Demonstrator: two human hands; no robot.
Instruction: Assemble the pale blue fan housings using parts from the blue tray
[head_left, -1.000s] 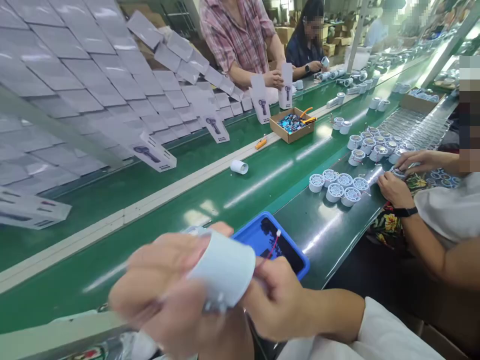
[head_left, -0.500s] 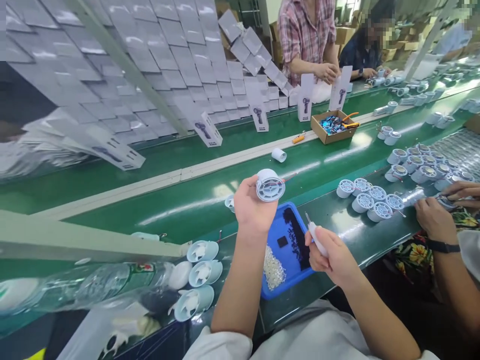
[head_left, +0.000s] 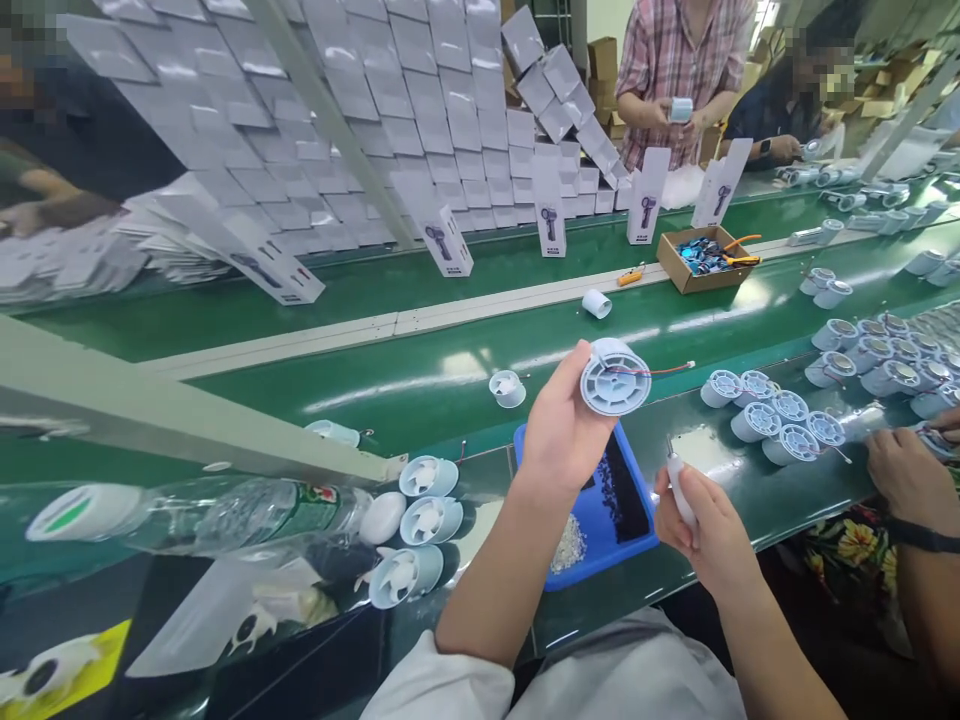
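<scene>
My left hand is closed around a pale blue round fan housing, its spoked face turned toward me. A thin red and dark wire with a small white plug sticks out to the right of the housing. In my right hand is a white pen-like screwdriver, its metal tip pointing up, apart from the housing. Below my hands lies a blue tray with a heap of small white pieces and a spread of small black pieces. My left wrist partly hides the tray.
Several similar housings stand to the right, near a co-worker's hand. Housings with white fan blades stand at left beside a plastic bottle. A cardboard box and white printed boxes stand across the green belt.
The housing has turned more face-on, and its wire stretches out to the right. My view has shifted left. The person opposite now holds a pale blue part.
</scene>
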